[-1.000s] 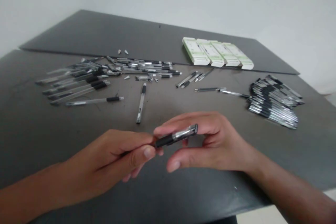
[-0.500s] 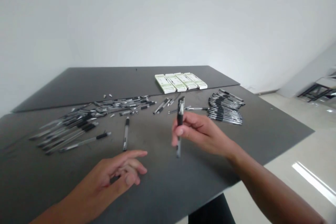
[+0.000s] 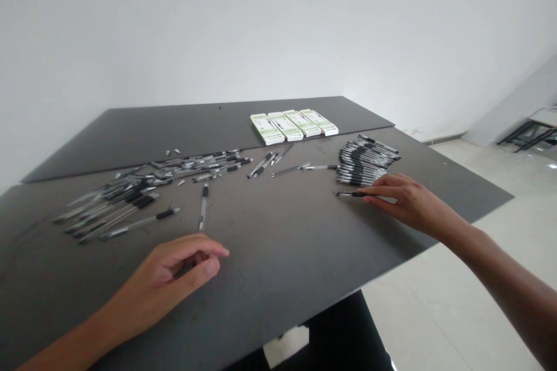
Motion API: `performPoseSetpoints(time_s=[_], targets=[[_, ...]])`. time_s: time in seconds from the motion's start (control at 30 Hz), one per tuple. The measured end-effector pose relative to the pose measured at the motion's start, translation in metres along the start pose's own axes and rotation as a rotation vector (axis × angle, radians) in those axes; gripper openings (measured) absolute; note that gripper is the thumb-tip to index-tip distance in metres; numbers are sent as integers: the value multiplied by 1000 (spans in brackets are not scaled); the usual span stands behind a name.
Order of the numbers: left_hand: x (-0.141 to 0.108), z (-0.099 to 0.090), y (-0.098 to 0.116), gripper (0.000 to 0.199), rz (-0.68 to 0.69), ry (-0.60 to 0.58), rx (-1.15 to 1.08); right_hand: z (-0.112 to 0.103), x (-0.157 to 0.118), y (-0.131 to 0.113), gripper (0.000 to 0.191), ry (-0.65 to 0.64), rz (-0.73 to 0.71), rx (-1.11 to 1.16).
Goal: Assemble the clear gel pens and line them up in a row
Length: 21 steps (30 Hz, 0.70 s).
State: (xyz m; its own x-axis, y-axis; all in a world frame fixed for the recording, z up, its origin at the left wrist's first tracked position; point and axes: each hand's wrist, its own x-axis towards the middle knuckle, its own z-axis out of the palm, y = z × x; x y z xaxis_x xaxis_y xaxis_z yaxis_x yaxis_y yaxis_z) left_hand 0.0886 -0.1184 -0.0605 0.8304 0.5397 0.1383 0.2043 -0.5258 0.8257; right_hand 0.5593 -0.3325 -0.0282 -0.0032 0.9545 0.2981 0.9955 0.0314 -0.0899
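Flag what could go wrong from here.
The right hand has its pen close beside the dense row of pens; a bump might skew the row.
The left hand hovers right by a lone pen and could knock it.
Small pale tips lie loose near the scattered pens and might get lost.

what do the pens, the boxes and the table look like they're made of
The pen in the right hand: probably clear plastic, from its see-through shine, with a black, perhaps rubber, grip. The boxes: likely thin printed card, given the crisp folded-looking edges. The table: smooth dark grey top, perhaps laminate, faintly sheened; its core can't be told.
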Motion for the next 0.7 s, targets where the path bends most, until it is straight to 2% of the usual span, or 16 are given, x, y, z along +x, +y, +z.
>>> performPoseSetpoints(time_s=[0.07,0.27,0.7], targets=[[1,-1,1,18,7,8,-2,9,-1,5,30,41,23,-11],[-3,3,14,18,-83,46,-56,27,-2,7,28,121,75,-47],[-2,-2,15,17,-77,9,-15,34,1,6,26,249,139,-75]])
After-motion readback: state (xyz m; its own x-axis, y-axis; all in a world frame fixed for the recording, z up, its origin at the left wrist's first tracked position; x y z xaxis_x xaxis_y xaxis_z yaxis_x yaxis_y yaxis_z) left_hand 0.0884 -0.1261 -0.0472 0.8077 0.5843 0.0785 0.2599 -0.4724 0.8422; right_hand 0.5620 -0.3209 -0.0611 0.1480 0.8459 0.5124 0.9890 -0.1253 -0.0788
